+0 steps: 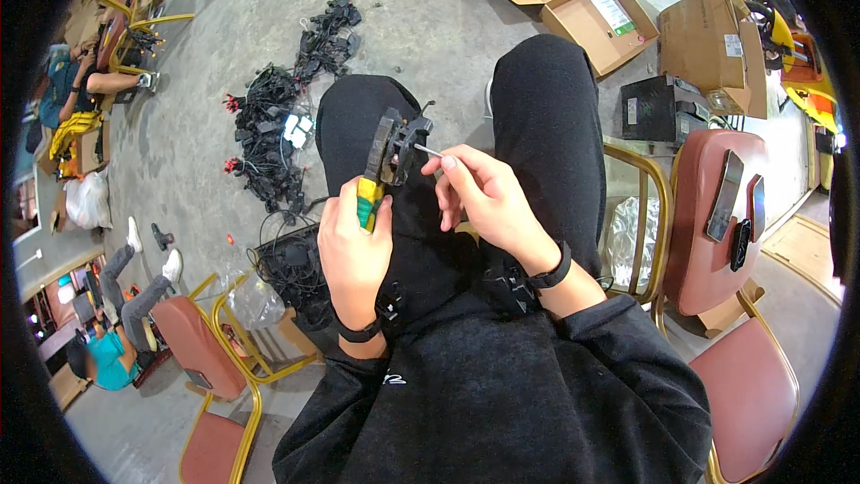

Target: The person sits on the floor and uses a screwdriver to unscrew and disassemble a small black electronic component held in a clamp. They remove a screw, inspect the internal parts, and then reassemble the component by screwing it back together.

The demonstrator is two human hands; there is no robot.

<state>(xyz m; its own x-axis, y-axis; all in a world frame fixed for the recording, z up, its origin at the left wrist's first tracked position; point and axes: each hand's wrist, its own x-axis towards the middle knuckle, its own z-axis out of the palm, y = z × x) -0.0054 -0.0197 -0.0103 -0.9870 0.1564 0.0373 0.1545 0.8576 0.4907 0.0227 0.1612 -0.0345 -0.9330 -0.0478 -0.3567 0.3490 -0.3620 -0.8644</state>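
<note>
My left hand (352, 246) is closed round the yellow-and-green handle (368, 195) of a crimping-type hand tool. Its dark, worn head (383, 139) points away from me over my lap. Against the head sits a black plastic part (410, 145), perhaps a clip or connector; whether the two are joined I cannot tell. Between thumb and index finger, my right hand (488, 193) pinches a thin grey metal rod (429, 151). The rod's far end reaches the black part's right side. My right hand's other fingers curl loosely below.
Black cables and small boxes (269, 116) lie heaped on the floor ahead-left. More black cables (300, 273) lie beside my left leg. An open cardboard box (600, 22) is ahead-right. Phones (726, 195) rest on a chair (694, 251) at my right. Two people sit at far left.
</note>
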